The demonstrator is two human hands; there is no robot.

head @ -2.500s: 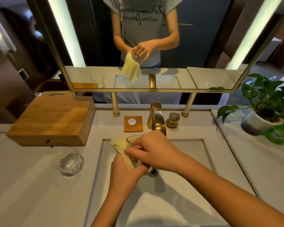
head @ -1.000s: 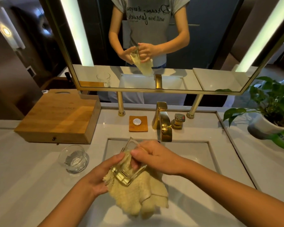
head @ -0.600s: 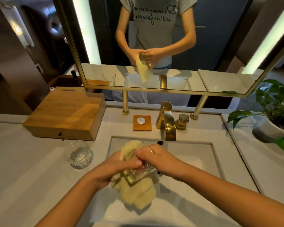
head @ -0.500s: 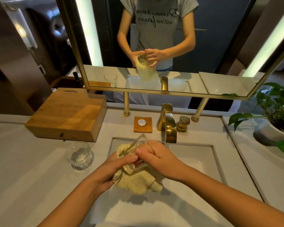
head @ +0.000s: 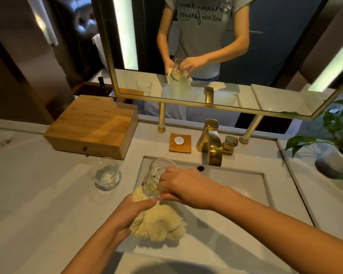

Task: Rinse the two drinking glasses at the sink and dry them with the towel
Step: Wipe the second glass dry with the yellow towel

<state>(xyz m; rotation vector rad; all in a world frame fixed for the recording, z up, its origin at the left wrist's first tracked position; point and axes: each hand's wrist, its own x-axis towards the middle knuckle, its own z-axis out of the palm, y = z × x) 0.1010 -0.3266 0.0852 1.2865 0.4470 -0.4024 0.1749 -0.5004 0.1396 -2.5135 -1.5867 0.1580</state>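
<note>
Over the sink [head: 236, 186], my right hand [head: 182, 186] holds one glass [head: 156, 178]. My left hand [head: 127, 214] holds the towel [head: 158, 222] just under it. The other glass [head: 105, 175] stands on the counter [head: 38, 204], left of the sink, with a box [head: 93, 127] behind it. The tap [head: 210, 143] is behind the sink, with a small dish [head: 180, 142] to its left. A plant [head: 337, 135] stands far right. The mirror [head: 265, 66] hangs behind them all.

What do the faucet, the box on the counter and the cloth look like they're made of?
The faucet looks like polished gold-toned metal: bright mirror glints. The box seems matte pale wood, maybe bamboo: banded grain strips. The cloth looks like fluffy yellow terry or microfibre: nubby pile.
</note>
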